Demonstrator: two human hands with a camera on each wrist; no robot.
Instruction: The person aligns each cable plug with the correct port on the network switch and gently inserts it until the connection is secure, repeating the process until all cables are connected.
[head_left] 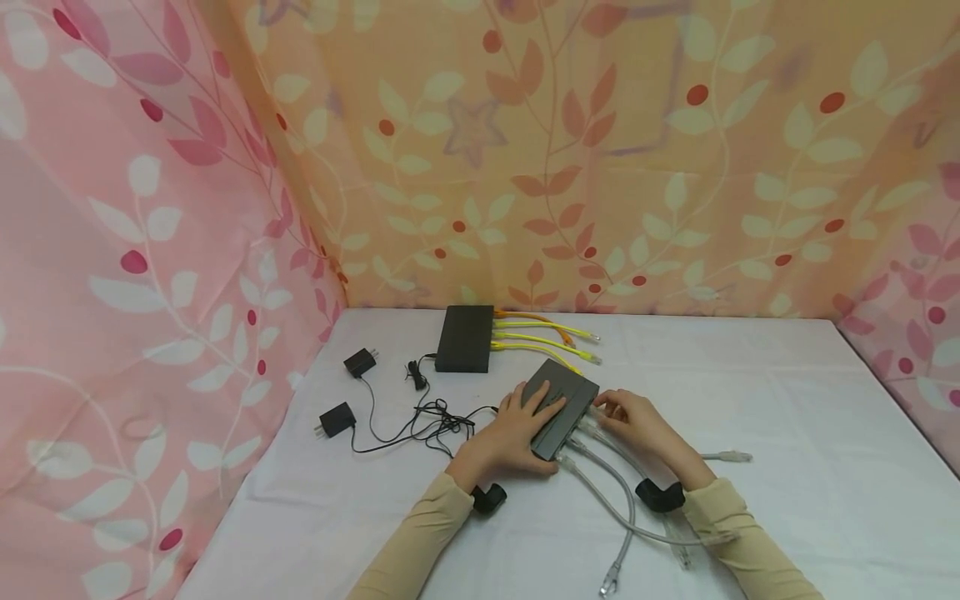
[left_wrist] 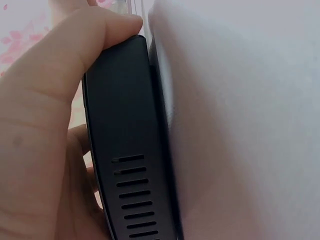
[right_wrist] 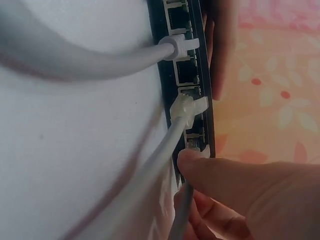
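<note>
A black network switch (head_left: 570, 406) lies angled on the white table, its port side facing right. My left hand (head_left: 517, 429) rests on it, fingers spread over the top and thumb against the near corner. In the left wrist view the thumb (left_wrist: 112, 25) presses the end of the vented side. My right hand (head_left: 626, 417) pinches a grey network cable's plug between thumb and fingers at the last port, as the right wrist view shows; the thumb (right_wrist: 215, 172) partly hides the plug. Two more grey network cables (right_wrist: 150, 52) sit in ports beside it.
Behind stands a second black network switch (head_left: 463, 340) with yellow cables (head_left: 551, 337) and an orange cable (head_left: 536, 317) plugged in. Two black power adapters (head_left: 337, 419) and tangled black cords (head_left: 442, 421) lie left. Loose grey cable ends trail near my right forearm. Patterned curtains (head_left: 480, 167) surround the table.
</note>
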